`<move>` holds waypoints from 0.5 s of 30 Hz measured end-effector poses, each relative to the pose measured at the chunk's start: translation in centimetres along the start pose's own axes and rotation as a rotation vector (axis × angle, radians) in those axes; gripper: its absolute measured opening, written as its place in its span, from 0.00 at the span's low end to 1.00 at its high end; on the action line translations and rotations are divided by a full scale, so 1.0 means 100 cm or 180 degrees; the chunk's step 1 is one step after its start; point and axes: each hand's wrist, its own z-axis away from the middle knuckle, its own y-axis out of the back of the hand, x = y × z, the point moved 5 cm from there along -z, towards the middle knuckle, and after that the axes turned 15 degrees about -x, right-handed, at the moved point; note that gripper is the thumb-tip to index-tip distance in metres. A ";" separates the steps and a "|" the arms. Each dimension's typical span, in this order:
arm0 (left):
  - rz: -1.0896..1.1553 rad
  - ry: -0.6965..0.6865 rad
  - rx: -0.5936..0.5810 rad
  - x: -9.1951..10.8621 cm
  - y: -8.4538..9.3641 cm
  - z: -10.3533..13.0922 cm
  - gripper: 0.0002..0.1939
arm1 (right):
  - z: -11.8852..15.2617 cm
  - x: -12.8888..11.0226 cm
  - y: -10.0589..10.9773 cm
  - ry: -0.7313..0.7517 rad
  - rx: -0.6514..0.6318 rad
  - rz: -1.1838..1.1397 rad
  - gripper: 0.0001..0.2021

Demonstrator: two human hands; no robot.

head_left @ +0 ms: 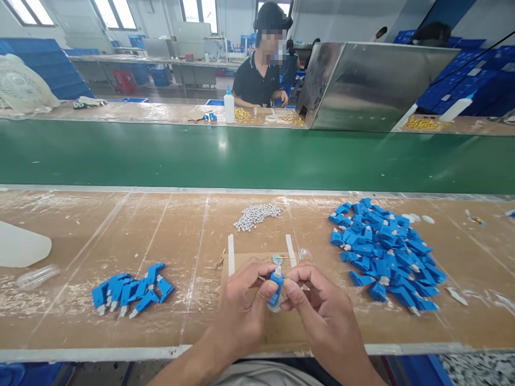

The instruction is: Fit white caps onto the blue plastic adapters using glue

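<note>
A small blue plastic piece with a white tip [276, 280] is pinched upright between the thumb and fingers of my left hand [245, 300]. My right hand [322, 303] is closed in a pinch at the right side of that piece; anything between its fingertips is too small to make out. Under both hands lies a cardboard sheet [241, 262], flanked by two white strips. A small light-blue blob [277, 259] shows just beyond the fingers. Farther forward is a pile of tiny grey-white pieces [257, 215].
A large heap of blue pieces [388, 257] lies to the right, a smaller group [132, 289] to the left. A white container [22, 244] and clear tube [38, 277] are far left. Beyond the table runs a green belt [225, 161]; a person [261, 69] sits across it.
</note>
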 end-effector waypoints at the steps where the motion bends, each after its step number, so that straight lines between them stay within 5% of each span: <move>1: -0.0256 -0.0140 0.0024 0.003 0.000 0.000 0.10 | 0.000 0.000 -0.001 -0.0001 0.0008 0.0001 0.09; 5: -0.0675 -0.0380 0.0017 0.012 0.000 0.000 0.11 | 0.001 -0.003 0.000 0.0148 0.0091 0.0082 0.08; 15: 0.1077 0.0448 -0.0341 0.016 -0.003 -0.013 0.15 | -0.020 0.017 0.020 -0.0249 -0.0483 -0.1978 0.14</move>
